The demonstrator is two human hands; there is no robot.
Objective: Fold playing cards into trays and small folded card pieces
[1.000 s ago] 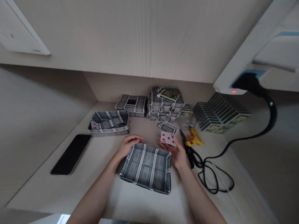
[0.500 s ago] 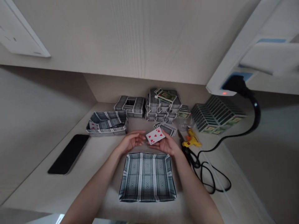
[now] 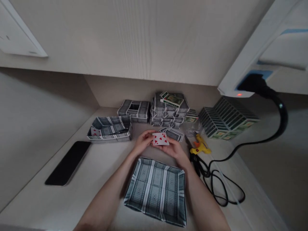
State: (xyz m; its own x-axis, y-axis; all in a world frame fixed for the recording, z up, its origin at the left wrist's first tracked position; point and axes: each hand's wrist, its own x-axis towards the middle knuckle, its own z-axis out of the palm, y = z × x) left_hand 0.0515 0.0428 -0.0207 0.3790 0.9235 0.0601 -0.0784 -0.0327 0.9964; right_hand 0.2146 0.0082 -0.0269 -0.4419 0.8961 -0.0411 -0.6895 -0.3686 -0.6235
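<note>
Both of my hands hold one playing card [image 3: 160, 139], face up with red hearts, above the desk. My left hand [image 3: 142, 143] pinches its left edge and my right hand [image 3: 175, 149] grips its right side. Just in front of my wrists lies a shallow tray [image 3: 157, 189] folded from card backs, grey-green and patterned. A small loose pile of cards [image 3: 173, 133] lies right behind the held card.
A second folded tray [image 3: 109, 129] sits at the left, with more folded card boxes [image 3: 134, 110] and a stack [image 3: 169, 109] behind. Rows of card packs [image 3: 225, 121] stand at the right. A yellow glue gun [image 3: 201, 145], black scissors and cable [image 3: 216, 179] lie right; a phone [image 3: 68, 163] lies left.
My left hand left the folded tray and rose to the card. The right hand brought the card to the middle, and now both hands hold it. The tray lies free on the desk.
</note>
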